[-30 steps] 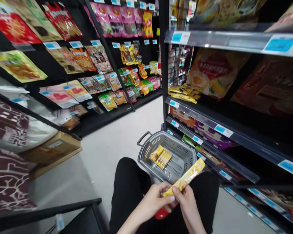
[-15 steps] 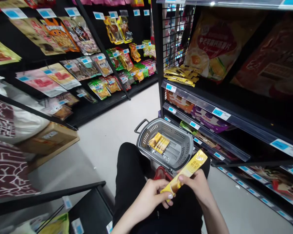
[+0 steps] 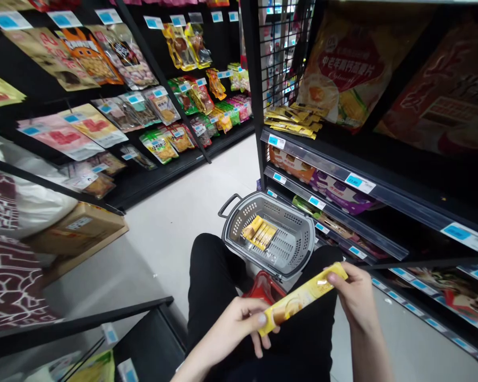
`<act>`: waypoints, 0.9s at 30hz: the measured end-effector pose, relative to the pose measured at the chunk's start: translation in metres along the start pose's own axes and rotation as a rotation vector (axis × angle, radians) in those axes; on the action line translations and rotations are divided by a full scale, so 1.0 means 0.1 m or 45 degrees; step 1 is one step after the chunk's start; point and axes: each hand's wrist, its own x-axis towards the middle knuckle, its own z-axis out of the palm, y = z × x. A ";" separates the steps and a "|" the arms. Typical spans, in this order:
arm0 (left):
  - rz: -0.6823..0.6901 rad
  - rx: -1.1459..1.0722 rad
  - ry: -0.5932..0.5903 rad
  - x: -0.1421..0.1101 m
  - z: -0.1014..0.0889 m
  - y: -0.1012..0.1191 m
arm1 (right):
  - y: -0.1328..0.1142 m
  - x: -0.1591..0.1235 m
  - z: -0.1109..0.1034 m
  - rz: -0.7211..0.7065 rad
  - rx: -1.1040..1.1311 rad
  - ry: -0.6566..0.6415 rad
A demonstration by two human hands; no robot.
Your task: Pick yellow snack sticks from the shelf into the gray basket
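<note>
A long, thin yellow sachet (image 3: 300,302) is stretched between my two hands above my lap. My left hand (image 3: 245,321) pinches its lower left end with the thumb on top. At the upper right end, my right hand (image 3: 352,289) grips it between thumb and fingers. Just beyond my knees, a grey shopping basket (image 3: 298,249) stands on the floor. Inside it, toward the left, lies a bundle of yellow sachets (image 3: 259,232). More loose yellow sachets (image 3: 295,119) are heaped on the shelf at the right, near its wire mesh side.
Shelving with large oatmeal bags (image 3: 348,69) rises close on the right, its price-tag rail (image 3: 322,164) jutting out. Hanging snack packs (image 3: 123,55) fill the left racks. A cardboard box (image 3: 82,228) and a low black rack (image 3: 143,334) stand at the left.
My right hand has moved right and slid toward the sachet's end, so more of the sachet shows. The sachet now lies flatter, its right end lower. The view has shifted slightly.
</note>
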 end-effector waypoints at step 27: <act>-0.051 0.226 0.181 -0.06 0.01 0.28 | 0.09 0.05 -0.07 -0.212 -0.148 -0.103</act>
